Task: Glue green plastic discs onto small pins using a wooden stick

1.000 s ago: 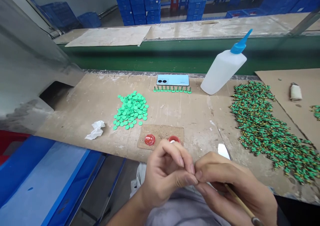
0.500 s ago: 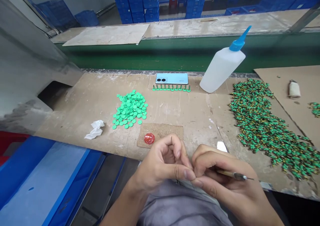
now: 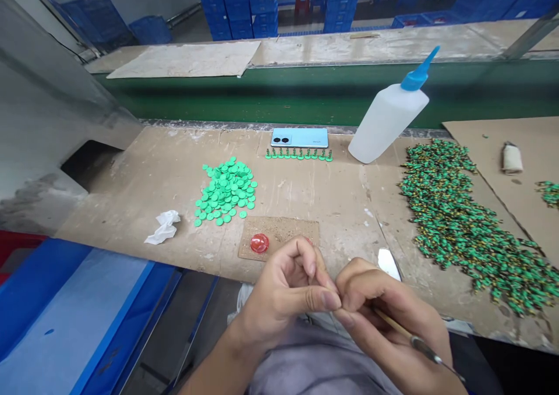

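Observation:
Fingertips pressed together, my left hand meets my right hand over the near edge of the table. Whatever lies in the pinch between them is hidden. A thin wooden-handled tool with a grey collar and narrow pointed end also rests in my right hand, its point toward my wrist. Just beyond my left hand, a glossy red disc-shaped dish sits on a brown board. Flat green discs lie heaped to the left. Tiny green-and-gold pieces form a large pile to the right.
Small green pieces on discs stand in a row before a light blue phone. A white squeeze bottle with blue nozzle is tilted at the back. Crumpled tissue lies left; a white-faced flat piece lies right.
The tool in my right hand has swung so its pointed end is lower and nearer my wrist. Both hands stay pinched together at nearly the same spot.

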`<state>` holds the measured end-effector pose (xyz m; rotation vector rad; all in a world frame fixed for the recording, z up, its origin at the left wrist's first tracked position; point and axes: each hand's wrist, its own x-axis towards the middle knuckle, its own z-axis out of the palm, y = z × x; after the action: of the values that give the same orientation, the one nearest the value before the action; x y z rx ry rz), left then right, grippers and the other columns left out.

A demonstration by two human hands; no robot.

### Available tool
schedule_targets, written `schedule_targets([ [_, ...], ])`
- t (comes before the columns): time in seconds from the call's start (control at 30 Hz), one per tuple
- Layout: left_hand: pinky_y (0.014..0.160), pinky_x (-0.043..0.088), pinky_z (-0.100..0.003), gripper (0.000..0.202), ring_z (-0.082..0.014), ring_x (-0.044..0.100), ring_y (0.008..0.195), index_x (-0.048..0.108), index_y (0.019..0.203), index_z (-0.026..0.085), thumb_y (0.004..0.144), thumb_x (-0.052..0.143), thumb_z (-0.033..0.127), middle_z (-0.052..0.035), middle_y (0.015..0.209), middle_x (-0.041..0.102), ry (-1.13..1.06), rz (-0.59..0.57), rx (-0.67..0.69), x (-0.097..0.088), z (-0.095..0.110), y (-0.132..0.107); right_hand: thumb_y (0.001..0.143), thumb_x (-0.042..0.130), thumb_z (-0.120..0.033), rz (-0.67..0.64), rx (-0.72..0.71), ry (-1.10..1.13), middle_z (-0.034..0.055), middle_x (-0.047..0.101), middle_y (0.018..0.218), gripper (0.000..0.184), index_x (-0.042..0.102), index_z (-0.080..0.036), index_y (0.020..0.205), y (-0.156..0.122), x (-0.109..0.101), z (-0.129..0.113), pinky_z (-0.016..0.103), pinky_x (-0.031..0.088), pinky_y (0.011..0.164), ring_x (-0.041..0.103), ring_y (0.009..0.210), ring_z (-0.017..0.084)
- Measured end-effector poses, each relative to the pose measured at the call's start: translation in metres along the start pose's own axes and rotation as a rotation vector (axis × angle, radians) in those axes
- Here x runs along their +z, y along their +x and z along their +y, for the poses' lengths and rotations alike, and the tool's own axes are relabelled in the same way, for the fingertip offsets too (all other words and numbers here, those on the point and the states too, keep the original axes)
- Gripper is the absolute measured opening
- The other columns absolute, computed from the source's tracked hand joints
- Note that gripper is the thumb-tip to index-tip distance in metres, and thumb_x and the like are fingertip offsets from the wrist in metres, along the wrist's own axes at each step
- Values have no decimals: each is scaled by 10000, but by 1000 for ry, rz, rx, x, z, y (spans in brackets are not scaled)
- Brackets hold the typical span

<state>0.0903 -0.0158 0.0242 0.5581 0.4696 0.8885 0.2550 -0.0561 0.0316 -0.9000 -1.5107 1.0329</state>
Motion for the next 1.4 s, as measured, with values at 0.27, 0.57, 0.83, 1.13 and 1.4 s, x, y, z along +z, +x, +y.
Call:
schedule_targets([
  [0.27,606,469,-144,484,-47,603,602,478,805,182,736,956,152,49,717,682,-52,-8,13,0,-4,-1,951,680,-116,-9,41,-13,5,642,871,170,650,-266,1024,0,-1,-6,214,516,592,646,748,142],
  [0.57,569,516,-178,376,-139,748,643,539,911,188,844,899,275,-27,752,814,132,138,16,1,-2,-7,1001,606,-125,87,37,-59,33,651,888,166,678,-256,1073,-10,-10,8,249,561,638,666,817,175],
  [0.83,736,572,-264,175,-184,796,845,536,1103,195,1067,627,341,-110,975,847,283,107,56,6,0,-13,903,705,-11,167,-65,-331,32,674,906,393,695,-257,1209,-15,-14,8,242,510,555,629,738,150],
  [1.13,778,540,-270,173,-162,729,833,607,1082,199,1030,683,345,-65,896,821,258,77,10,4,3,-14,907,700,-1,114,-120,-388,38,694,924,455,733,-266,1275,-9,-18,7,231,527,535,674,752,147],
  [1.4,650,443,-166,250,-65,595,690,644,944,169,847,872,203,8,798,706,-100,89,-53,7,-8,-9,887,708,-27,291,-87,-280,16,690,827,324,742,-266,1103,-16,1,-6,277,467,495,636,655,161],
])
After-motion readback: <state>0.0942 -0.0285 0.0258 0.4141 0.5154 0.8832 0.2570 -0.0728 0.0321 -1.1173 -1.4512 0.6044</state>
